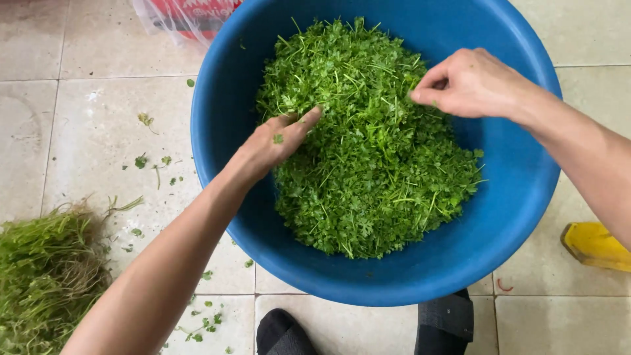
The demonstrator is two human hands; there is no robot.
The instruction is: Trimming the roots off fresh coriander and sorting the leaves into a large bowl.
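A large blue plastic basin [499,217] sits on the tiled floor, holding a heap of green leafy herbs [368,151]. My left hand [273,141] reaches in from the lower left, fingers stretched flat and pressing into the left side of the heap, with a leaf stuck to its back. Over the upper right of the pile, my right hand [467,82] has its fingertips pinched together among the sprigs; what lies between them is hidden.
A pile of herb stems and roots [43,276] lies on the floor at lower left, with loose leaves [154,161] scattered nearby. A plastic bag [187,16] sits behind the basin. A yellow object [595,246] is at right. Dark sandals [447,322] show below.
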